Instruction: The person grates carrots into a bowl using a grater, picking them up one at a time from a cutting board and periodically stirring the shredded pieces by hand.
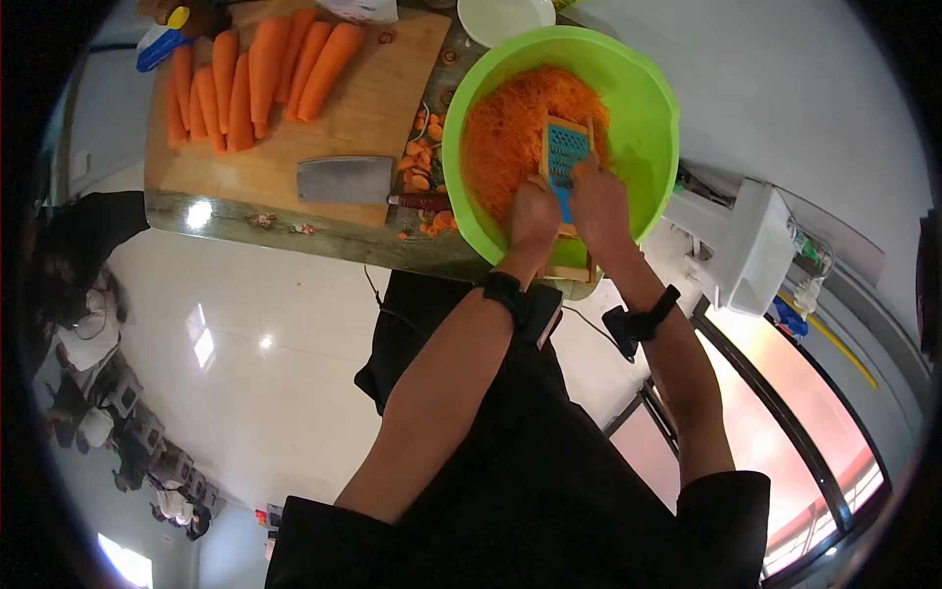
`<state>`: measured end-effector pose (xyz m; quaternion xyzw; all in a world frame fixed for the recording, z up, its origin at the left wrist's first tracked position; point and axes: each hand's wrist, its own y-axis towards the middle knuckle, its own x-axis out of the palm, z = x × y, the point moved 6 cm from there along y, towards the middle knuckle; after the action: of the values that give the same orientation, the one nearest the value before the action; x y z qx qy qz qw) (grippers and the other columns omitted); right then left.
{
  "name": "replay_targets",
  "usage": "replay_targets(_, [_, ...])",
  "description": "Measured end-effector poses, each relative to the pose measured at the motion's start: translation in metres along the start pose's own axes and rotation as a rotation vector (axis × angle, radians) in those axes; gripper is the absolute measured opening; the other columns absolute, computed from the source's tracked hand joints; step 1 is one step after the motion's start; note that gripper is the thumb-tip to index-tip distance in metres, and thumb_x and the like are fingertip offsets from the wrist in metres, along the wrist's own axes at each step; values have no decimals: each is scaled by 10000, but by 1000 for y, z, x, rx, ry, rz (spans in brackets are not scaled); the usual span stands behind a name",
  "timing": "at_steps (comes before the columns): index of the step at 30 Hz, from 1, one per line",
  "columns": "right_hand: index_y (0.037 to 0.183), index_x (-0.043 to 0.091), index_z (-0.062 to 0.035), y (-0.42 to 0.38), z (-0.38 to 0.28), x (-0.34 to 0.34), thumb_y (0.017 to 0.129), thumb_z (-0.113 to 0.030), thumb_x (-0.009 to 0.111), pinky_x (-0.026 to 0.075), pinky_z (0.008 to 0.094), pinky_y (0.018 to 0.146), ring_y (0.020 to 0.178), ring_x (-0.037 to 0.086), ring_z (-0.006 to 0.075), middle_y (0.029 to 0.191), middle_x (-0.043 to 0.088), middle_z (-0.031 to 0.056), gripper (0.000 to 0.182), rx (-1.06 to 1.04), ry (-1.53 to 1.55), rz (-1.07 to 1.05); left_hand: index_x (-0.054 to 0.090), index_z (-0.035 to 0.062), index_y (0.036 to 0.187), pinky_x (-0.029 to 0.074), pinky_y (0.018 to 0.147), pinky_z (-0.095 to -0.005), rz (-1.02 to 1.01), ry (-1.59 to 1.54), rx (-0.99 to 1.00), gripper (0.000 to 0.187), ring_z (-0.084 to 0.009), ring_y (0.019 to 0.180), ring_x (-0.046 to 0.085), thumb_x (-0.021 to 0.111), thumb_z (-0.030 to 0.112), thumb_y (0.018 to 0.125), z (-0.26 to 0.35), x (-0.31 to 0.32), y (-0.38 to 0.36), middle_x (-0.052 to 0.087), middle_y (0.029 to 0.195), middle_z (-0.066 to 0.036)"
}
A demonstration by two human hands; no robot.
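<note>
A grater with a wooden frame and a blue perforated plate leans inside a large lime-green basin. Heaped shredded carrot lies around and under it. My left hand is closed at the grater's left side, gripping its frame. Closed over the blue plate, my right hand presses what looks like a piece of carrot, mostly hidden by the fingers. Both wrists wear black straps with small devices.
Several peeled carrots lie on a wooden cutting board to the left. A cleaver rests near its front edge, handle toward the basin. Carrot scraps litter the gap between. A white bowl stands behind; people sit far left.
</note>
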<state>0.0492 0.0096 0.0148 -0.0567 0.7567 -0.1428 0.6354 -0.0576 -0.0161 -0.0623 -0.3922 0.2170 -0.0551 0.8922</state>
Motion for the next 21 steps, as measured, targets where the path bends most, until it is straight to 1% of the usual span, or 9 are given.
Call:
replay_targets(2, [957, 560, 29, 17, 1, 5, 838, -104, 570, 537, 501, 667, 747, 660, 422, 796, 658, 251, 180, -90, -71, 84, 641, -92, 753, 507, 651, -555, -12, -24, -16, 528, -484, 766, 639, 360, 279, 1004, -5, 2, 4, 634, 796, -333])
replay_targets(4, [952, 614, 33, 36, -2, 6, 817, -101, 571, 557, 486, 708, 783, 678, 401, 840, 678, 226, 195, -174, -135, 156, 621, -83, 714, 509, 615, -542, 107, 61, 238, 544, -484, 710, 631, 350, 283, 1013, -7, 5, 5, 628, 758, -326])
replay_targets(7, [1002, 609, 47, 74, 16, 15, 824, -104, 571, 553, 491, 755, 848, 677, 400, 884, 680, 231, 236, 100, -115, -168, 592, -54, 657, 508, 577, -522, 98, 27, 266, 542, -475, 666, 624, 359, 276, 1019, -2, 2, -1, 616, 708, -317])
replay_targets(11, [966, 584, 45, 91, 26, 23, 839, -158, 601, 535, 509, 753, 860, 659, 427, 883, 662, 268, 240, 0, -159, -170, 570, -28, 633, 507, 545, -516, 112, -31, 66, 522, -453, 609, 617, 372, 261, 1021, -8, 7, 3, 597, 647, -302])
replay_targets(13, [944, 555, 20, 98, 28, 15, 847, -199, 629, 518, 525, 723, 844, 643, 449, 858, 646, 294, 251, -41, -125, -115, 596, -47, 999, 561, 662, -481, -60, 332, 278, 191, -402, 797, 672, 497, 96, 921, -3, 13, 6, 638, 915, -255])
replay_targets(16, [968, 578, 10, 96, 36, 10, 868, -254, 654, 528, 424, 705, 826, 661, 340, 861, 667, 210, 292, -134, -38, -223, 596, -44, 1009, 567, 657, -477, -111, 295, 80, 210, -396, 803, 673, 466, 108, 945, -5, 13, 8, 641, 900, -243])
replay_targets(18, [929, 628, -40, 86, 63, 23, 870, -264, 664, 525, 328, 685, 777, 632, 185, 855, 642, 75, 235, 415, 787, -390, 599, -25, 842, 540, 569, -465, 142, 330, 299, 271, -369, 653, 633, 464, 172, 970, -19, 26, 12, 608, 725, -220])
replay_targets(19, [929, 628, -40, 79, 64, 18, 870, -264, 664, 525, 328, 685, 777, 632, 185, 855, 642, 75, 235, 420, 790, -382, 603, -6, 675, 513, 481, -452, 396, 355, 515, 425, -342, 502, 593, 461, 235, 996, -17, 27, 7, 574, 550, -197])
replay_targets(21, [924, 608, -63, 53, 58, 10, 899, -230, 647, 490, 279, 687, 775, 579, 120, 843, 582, 26, 173, 485, 1256, -410, 599, -23, 857, 541, 539, -455, 150, 295, 349, 287, -365, 641, 632, 483, 211, 975, -27, 34, 20, 606, 718, -211])
